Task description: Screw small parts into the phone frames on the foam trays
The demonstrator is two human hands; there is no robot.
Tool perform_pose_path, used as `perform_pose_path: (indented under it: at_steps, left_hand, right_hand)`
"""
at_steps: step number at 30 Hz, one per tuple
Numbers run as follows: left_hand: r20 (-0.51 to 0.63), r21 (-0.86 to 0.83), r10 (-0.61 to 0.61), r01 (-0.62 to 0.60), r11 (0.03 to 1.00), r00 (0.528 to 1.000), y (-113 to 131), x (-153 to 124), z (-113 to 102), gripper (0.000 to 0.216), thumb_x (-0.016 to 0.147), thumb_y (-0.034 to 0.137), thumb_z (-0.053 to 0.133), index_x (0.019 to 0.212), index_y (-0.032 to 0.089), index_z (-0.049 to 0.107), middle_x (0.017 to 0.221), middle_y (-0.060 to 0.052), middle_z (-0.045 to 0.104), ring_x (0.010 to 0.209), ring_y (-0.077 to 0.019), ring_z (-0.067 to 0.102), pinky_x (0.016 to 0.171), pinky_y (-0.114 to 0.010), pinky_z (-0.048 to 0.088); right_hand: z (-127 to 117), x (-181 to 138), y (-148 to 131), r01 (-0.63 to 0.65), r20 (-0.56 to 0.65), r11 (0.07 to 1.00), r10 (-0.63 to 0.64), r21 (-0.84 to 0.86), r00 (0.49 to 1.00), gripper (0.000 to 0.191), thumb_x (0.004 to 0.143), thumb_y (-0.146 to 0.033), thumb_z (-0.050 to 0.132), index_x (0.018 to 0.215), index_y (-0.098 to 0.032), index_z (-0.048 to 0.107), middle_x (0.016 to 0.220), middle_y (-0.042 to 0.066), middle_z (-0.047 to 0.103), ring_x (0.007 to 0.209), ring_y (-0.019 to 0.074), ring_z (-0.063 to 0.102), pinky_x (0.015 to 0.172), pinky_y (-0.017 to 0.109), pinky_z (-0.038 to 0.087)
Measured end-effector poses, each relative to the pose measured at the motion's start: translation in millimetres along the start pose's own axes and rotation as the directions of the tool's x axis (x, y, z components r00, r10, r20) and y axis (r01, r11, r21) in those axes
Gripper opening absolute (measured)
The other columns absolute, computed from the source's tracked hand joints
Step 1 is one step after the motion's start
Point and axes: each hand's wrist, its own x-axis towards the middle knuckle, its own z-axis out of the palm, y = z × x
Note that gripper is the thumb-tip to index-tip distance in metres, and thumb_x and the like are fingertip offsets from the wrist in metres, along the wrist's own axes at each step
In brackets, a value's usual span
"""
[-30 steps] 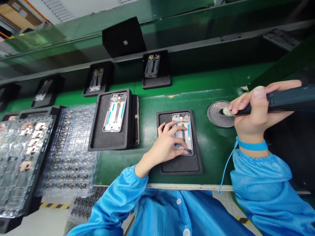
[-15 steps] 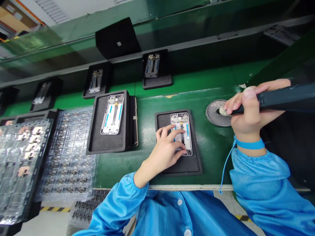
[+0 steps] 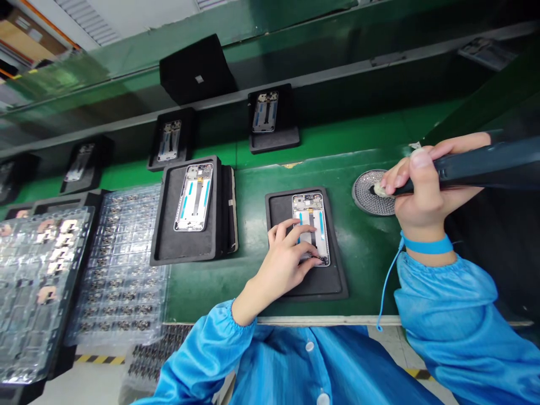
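My left hand point(image 3: 284, 256) lies over an opened phone housing point(image 3: 321, 236), fingers spread across its left side. Thumb and forefinger touch its lower end, partly covering the small parts there. Under the housing is a black foam tray point(image 3: 312, 285). My right hand point(image 3: 426, 197) is wrapped round a dark powered screwdriver point(image 3: 476, 166), which enters from the right. Its tip, partly hidden by my fingers, is at a round metal plate full of small holes point(image 3: 371, 199); whether it touches the plate I cannot tell. A blue strap point(image 3: 428, 246) circles my right wrist.
Left of my left hand, another phone housing point(image 3: 194, 197) lies in a stacked black tray point(image 3: 162, 247). Clear plastic trays of small parts point(image 3: 122, 281) stand farther left. Behind, a green conveyor belt point(image 3: 337, 132) carries several trays with housings, one a black tray point(image 3: 276, 140).
The trays on the belt have shifted slightly to the right. My right hand and the screwdriver have moved a little left over the holed plate. My left hand stays on the housing.
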Motion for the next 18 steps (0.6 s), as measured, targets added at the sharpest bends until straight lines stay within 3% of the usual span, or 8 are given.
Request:
perform_pose_path:
  at_steps: [6, 9, 13, 18]
  left_hand:
    - [-0.031, 0.022, -0.079, 0.08, 0.997, 0.996, 2, -1, 0, 0.018, 0.11, 0.042, 0.108, 0.121, 0.031, 0.099, 0.175, -0.014, 0.082, 0.175, -0.0495, 0.058, 0.143, -0.076, 0.051]
    - [-0.121, 0.082, -0.141, 0.151, 0.985, 0.983, 0, -7, 3, 0.046, 0.103, 0.054, 0.114, 0.141, 0.033, 0.097, 0.185, -0.018, 0.075, 0.183, -0.0558, 0.051, 0.146, -0.082, 0.046]
    - [-0.191, 0.08, -0.182, 0.2, 0.976, 0.965, -13, -10, 9, 0.092, 0.094, 0.068, 0.118, 0.173, 0.033, 0.085, 0.205, -0.024, 0.055, 0.194, -0.0627, 0.039, 0.15, -0.09, 0.041]
    - [-0.146, 0.041, -0.119, 0.126, 0.991, 0.982, -22, 20, 13, 0.086, 0.102, 0.065, 0.113, 0.175, 0.03, 0.084, 0.21, -0.021, 0.05, 0.2, -0.0566, 0.037, 0.158, -0.085, 0.039]
  right_hand:
    - [-1, 0, 1, -0.031, -0.021, 0.999, 0.032, 0.044, 0.999, 0.052, 0.091, -0.058, 0.107, 0.102, -0.032, 0.063, 0.061, -0.014, 0.048, 0.038, 0.0131, 0.047, 0.039, 0.028, 0.043]
    - [-2, 4, 2, -0.001, -0.036, 0.999, 0.002, 0.048, 0.999, 0.056, 0.089, -0.062, 0.11, 0.1, -0.032, 0.064, 0.06, -0.014, 0.047, 0.037, 0.0127, 0.044, 0.037, 0.028, 0.04]
    - [-11, 8, -2, -0.018, 0.005, 0.999, 0.018, 0.027, 1.0, 0.06, 0.092, -0.067, 0.11, 0.102, -0.033, 0.062, 0.059, -0.015, 0.044, 0.036, 0.0128, 0.039, 0.037, 0.03, 0.041]
    - [-27, 7, -12, -0.184, 0.053, 0.982, 0.186, -0.038, 0.981, 0.054, 0.104, -0.064, 0.106, 0.106, -0.033, 0.062, 0.061, -0.013, 0.052, 0.04, 0.0159, 0.048, 0.042, 0.032, 0.05]
